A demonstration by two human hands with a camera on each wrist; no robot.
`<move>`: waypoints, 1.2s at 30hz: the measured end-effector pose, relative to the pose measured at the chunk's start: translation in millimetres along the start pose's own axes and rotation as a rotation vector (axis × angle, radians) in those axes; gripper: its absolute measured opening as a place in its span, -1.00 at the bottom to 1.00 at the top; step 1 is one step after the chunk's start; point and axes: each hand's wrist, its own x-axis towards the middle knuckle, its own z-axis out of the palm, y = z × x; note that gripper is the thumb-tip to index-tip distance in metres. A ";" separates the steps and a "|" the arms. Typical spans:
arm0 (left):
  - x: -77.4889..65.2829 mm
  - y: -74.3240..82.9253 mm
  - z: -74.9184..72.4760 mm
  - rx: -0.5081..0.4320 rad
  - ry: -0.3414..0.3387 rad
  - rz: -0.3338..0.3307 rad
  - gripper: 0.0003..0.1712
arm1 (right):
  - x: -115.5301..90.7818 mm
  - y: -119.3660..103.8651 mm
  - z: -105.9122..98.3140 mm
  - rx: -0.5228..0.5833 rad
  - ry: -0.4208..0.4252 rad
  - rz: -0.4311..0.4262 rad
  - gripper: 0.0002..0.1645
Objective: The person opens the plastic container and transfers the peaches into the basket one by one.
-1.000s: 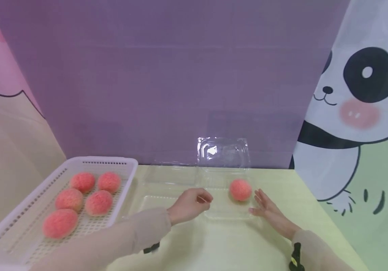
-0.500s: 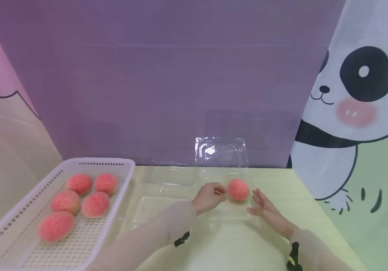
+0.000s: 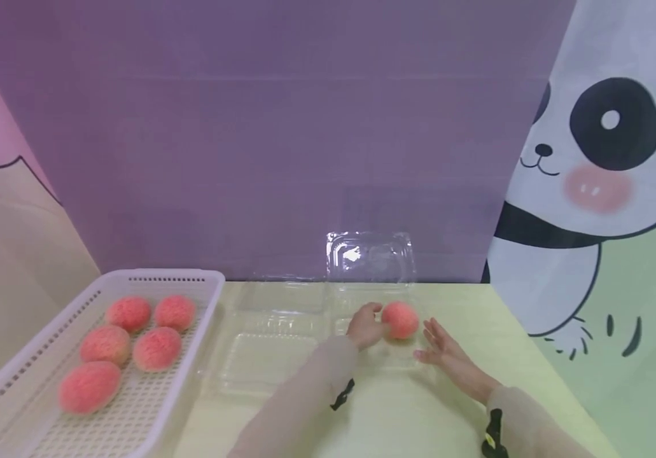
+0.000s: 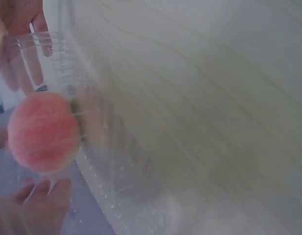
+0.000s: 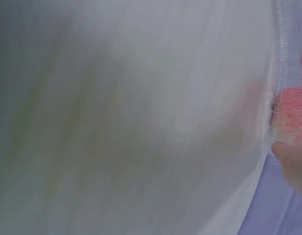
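In the head view, a pinkish-red peach (image 3: 399, 320) sits in the right-hand part of a clear plastic clamshell box (image 3: 370, 261), whose lid stands up at the back. My left hand (image 3: 367, 327) is right at the peach's left side with its fingers loosely extended. In the left wrist view its fingers (image 4: 55, 198) lie beside the peach, not wrapped round it. My right hand (image 3: 448, 356) is by the box's right side, fingers spread and thumb apart. The right wrist view shows a fingertip (image 5: 283, 149) close to the peach at the box wall.
A white perforated basket (image 3: 213, 299) at the left holds several more peaches (image 3: 157, 348). Between basket and box lies another clear clamshell container (image 3: 270, 334), its lid open. A purple backdrop (image 3: 259, 140) rises behind the pale table (image 3: 385, 420), with a panda-print sheet at the right.
My left hand has moved right across the box to the peach, its fingers going from curled to looser. The peach and my right hand have stayed about where they were.
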 end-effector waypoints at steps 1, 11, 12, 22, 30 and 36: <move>2.3 -1.6 3.4 -0.010 0.001 -0.002 -0.32 | -0.1 0.3 0.5 0.006 0.004 -0.001 0.11; 26.5 -11.0 29.8 -0.039 0.061 0.028 -0.17 | 4.1 1.3 1.5 0.044 0.022 -0.026 0.11; 28.1 -11.3 31.8 -0.037 0.063 0.033 -0.16 | 4.3 1.3 1.6 0.043 0.022 -0.026 0.11; 26.5 -12.5 41.1 -0.130 0.018 0.009 -0.03 | 3.0 3.9 4.3 0.039 0.014 -0.027 0.12; 28.2 -14.2 48.7 -0.135 -0.085 0.014 0.03 | 2.4 6.8 1.5 0.062 0.008 -0.038 0.12; 31.1 -12.5 54.0 -0.071 -0.079 0.019 0.12 | 2.1 7.9 -0.5 0.071 0.006 -0.041 0.16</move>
